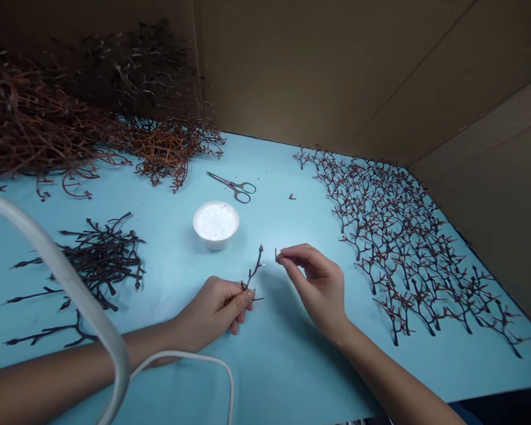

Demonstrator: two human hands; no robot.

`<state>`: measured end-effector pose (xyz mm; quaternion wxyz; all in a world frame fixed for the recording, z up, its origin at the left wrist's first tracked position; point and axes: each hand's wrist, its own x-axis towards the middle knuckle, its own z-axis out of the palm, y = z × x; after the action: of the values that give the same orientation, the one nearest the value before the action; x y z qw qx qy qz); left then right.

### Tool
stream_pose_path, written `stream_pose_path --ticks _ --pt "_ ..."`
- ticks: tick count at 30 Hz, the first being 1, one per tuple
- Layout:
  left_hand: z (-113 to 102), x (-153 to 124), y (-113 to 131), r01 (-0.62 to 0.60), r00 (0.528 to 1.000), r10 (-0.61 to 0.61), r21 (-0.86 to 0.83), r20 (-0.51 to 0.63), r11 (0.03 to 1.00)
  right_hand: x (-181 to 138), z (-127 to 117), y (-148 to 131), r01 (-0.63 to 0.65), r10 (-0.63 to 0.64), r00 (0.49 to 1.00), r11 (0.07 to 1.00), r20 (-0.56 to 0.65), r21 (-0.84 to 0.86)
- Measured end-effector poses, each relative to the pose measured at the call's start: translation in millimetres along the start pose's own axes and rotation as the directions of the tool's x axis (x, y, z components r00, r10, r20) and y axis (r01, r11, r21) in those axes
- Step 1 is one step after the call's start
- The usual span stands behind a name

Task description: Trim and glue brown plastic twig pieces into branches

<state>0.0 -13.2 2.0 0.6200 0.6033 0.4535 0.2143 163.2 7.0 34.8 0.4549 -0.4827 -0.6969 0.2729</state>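
My left hand (216, 310) pinches a small dark branched twig (255, 270) by its lower end, its tip pointing up and away. My right hand (316, 283) is closed in a pinch on a tiny dark twig piece (277, 255), held just right of the twig's tip without touching it. Both hands hover low over the light blue table (274, 354). A small white bowl (216, 224) of white paste stands just beyond the hands. Small scissors (235, 185) lie behind the bowl.
Rows of dark twigs (402, 242) are laid out on the right. A loose pile of dark twigs (97, 260) lies at left, and a big heap of brown branches (71, 124) at back left. Cardboard walls (336, 71) close the back and right. A white cable (71, 283) crosses the near left.
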Motion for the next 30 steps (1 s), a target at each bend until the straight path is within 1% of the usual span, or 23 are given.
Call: stream_pose_path --ticks 2,4,7,9,12,18,24,30 --pt "-0.7 -0.4 1.1 -0.037 0.999 0.038 0.068 -0.013 0.997 -1.9 -0.4 -0.5 -0.023 0.024 0.999 0.999 -0.023 0.044" --pt "-1.6 -0.5 2.6 -0.111 0.993 0.117 0.168 -0.030 0.980 -4.6 -0.7 -1.2 -0.017 0.018 1.000 0.998 -0.015 0.054" --pt "-2.1 -0.9 3.5 -0.251 0.964 0.265 0.293 -0.008 0.922 -10.1 1.2 -6.0 0.048 -0.050 0.997 0.998 0.052 0.044" --pt "-2.0 -1.5 2.8 -0.305 0.950 0.312 0.319 0.030 0.897 -13.3 4.1 -10.2 0.096 -0.098 0.992 0.995 0.076 0.028" --pt "-2.0 -2.6 1.3 -0.314 0.949 0.309 0.323 0.066 0.893 -15.6 9.6 -14.4 0.121 -0.122 0.989 0.992 0.086 0.020" --pt "-4.1 -2.3 2.4 -0.335 0.942 0.310 0.322 0.127 0.886 -15.3 16.7 -16.7 0.095 -0.096 0.992 0.995 0.084 0.018" --pt "-4.9 -1.6 4.9 -0.328 0.944 0.299 0.305 0.138 0.894 -15.4 16.5 -17.5 0.079 -0.082 0.993 0.996 0.089 0.030" --pt "-4.2 -0.8 2.9 -0.342 0.939 0.313 0.312 0.142 0.886 -14.6 16.2 -18.3 0.057 -0.059 0.996 0.998 0.069 0.028"
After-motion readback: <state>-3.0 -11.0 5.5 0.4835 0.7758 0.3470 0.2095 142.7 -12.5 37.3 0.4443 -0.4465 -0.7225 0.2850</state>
